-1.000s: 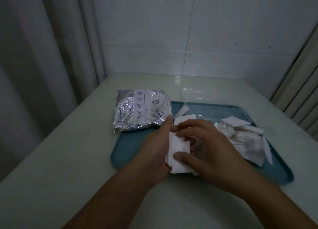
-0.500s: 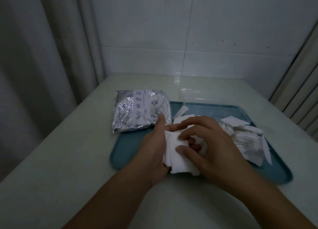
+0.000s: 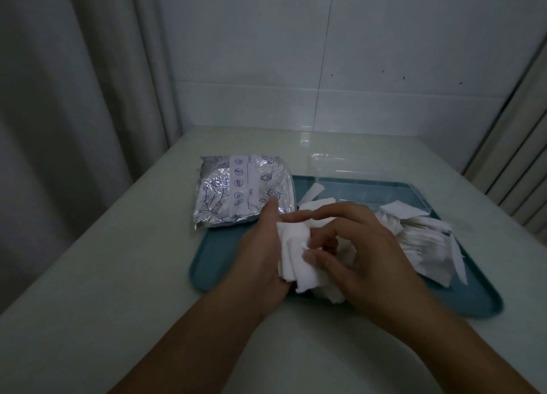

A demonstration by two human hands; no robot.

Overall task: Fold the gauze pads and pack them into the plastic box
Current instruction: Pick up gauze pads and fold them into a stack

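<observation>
Dim tabletop (image 3: 88, 275); left hand (image 3: 260, 260) and right hand (image 3: 364, 254) pinch gauze stack (image 3: 293, 251); loose pile (image 3: 426, 240) at 3 o'clock; layers could fan and slip

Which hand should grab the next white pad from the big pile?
Probably the right hand. The loose pile of pads lies on the right side of the tray, just beside it. The left hand is gripping the stack of folded pads, so it looks busy.
</observation>
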